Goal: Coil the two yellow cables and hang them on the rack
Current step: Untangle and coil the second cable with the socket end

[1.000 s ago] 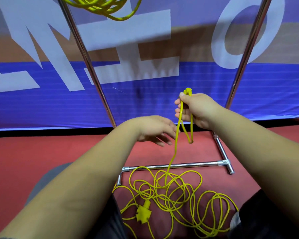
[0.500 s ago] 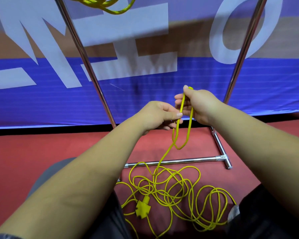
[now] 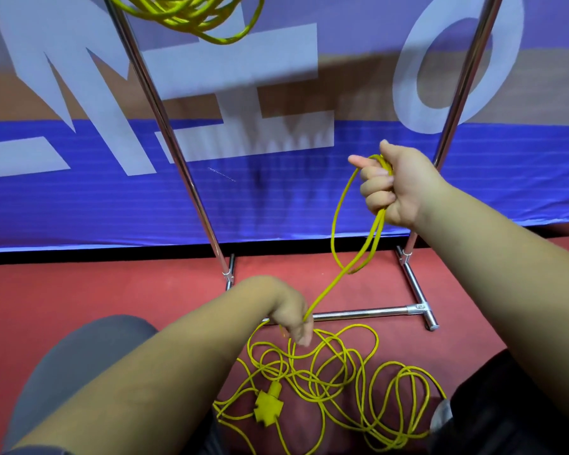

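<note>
A loose yellow cable point(image 3: 329, 366) lies tangled on the red floor, with its yellow socket block point(image 3: 267, 406) near my knees. My right hand point(image 3: 396, 183) is raised and grips a couple of small loops of this cable. From there a strand runs down to my left hand point(image 3: 291, 318), which pinches it low, just above the pile. A second yellow cable point(image 3: 191, 14), coiled, hangs on the chrome rack point(image 3: 165, 126) at the top left.
The rack's two slanted uprights and base bars point(image 3: 358, 313) stand right in front of me on the red floor. Behind them stretches a blue and purple banner point(image 3: 276, 198) with large white letters. My knees frame the pile on both sides.
My left hand has dropped from beside the right hand down to the pile, sliding along the strand. My right hand rose slightly and holds longer loops.
</note>
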The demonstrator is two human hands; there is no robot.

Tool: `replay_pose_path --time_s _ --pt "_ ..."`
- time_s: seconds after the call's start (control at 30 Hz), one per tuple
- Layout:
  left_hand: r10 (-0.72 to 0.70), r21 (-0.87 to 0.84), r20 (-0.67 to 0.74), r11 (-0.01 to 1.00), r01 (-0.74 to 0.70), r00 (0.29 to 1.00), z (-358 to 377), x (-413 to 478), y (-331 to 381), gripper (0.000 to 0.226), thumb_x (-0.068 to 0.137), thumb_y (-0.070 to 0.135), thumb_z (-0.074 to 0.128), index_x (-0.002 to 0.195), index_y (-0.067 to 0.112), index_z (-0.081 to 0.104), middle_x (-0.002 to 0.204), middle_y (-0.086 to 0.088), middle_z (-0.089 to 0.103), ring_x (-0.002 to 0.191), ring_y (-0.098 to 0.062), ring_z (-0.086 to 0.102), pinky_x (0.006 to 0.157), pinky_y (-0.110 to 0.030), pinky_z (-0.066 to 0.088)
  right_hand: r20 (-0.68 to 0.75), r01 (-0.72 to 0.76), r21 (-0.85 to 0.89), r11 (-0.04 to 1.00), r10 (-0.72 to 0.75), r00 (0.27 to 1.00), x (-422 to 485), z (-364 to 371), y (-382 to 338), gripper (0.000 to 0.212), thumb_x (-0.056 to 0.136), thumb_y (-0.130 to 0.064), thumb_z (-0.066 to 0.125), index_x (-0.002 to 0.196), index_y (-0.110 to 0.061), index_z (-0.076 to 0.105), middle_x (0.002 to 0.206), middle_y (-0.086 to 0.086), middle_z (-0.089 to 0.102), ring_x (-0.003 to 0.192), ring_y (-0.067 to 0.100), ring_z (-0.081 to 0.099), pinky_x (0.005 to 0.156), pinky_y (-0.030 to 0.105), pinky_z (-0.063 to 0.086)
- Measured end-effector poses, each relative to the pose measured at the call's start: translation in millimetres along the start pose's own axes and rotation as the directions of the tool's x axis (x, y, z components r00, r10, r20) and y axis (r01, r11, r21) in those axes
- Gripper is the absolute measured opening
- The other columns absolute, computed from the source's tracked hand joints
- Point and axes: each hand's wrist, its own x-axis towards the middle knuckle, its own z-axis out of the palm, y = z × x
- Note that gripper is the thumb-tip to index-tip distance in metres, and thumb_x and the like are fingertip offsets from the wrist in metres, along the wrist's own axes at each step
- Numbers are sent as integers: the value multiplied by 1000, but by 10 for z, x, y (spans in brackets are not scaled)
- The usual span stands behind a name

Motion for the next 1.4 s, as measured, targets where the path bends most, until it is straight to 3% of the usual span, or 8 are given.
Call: replay_pose_path --time_s 0.27,0.47,0.6,0.8,0.93,1.13,1.23,1.4 --pt "-255 90 -178 958 274 951 261 -59 -591 54 92 -11 41 132 15 68 129 -8 69 107 -26 66 90 -32 51 247 -92 -32 995 97 964 -226 -63 -55 31 107 -37 50 110 -15 72 68 -12 26 40 1 24 35 19 13" --pt "-287 39 -471 938 345 834 109 -252 -696 20 103 22 58 114 12 72 106 -2 78 88 -24 68 87 -32 55 309 -108 -65 992 123 943 -275 -67 -85 28 104 -35 52 91 -17 70 65 -12 26 38 2 27 32 18 15" --pt "-347 -283 -579 934 217 738 -129 -442 -581 35 103 30 62 82 3 73 73 -7 78 62 -22 71 70 -32 61 289 -76 -147 986 116 950 -329 -17 -52 29 99 -31 47 77 -17 59 67 -10 16 42 7 16 35 21 17" --pt "-426 -786 -603 461 -412 675 -406 -870 -111 30 98 25 72 104 -4 68 84 -16 75 65 -26 76 55 -37 64 196 -64 -431 900 163 967 -334 92 123 38 95 -27 39 91 -9 72 53 -4 23 36 9 18 36 17 14" --pt "-344 -800 -590 132 -585 730 -540 -1150 221 25 98 27 71 100 2 67 83 -10 73 69 -24 78 62 -37 66 99 -29 -586 810 106 989 -300 143 351 47 96 -22 39 121 -6 75 58 -3 18 39 11 13 38 18 12" --pt "-256 -669 -647 -262 -696 719 -691 -1447 359 19 104 10 58 104 -8 62 84 -19 74 70 -34 78 61 -37 65 53 59 -716 696 -29 998 -249 188 689 27 103 -35 61 101 -15 80 55 -4 40 43 12 33 43 24 24" --pt "-280 -612 -659 -341 -714 698 -713 -1465 348 17 103 5 59 111 -10 62 98 -23 69 74 -36 78 61 -38 65 53 61 -711 701 -33 998 -253 210 819 33 106 -29 58 93 -8 80 75 2 70 59 13 59 52 26 47" --pt "-403 -596 -650 -257 -761 645 -746 -1372 230 20 104 10 60 107 -10 60 99 -19 66 70 -31 77 62 -37 65 49 15 -539 842 13 999 -236 216 829 41 109 -40 56 97 -5 76 75 5 70 68 19 70 70 36 63"
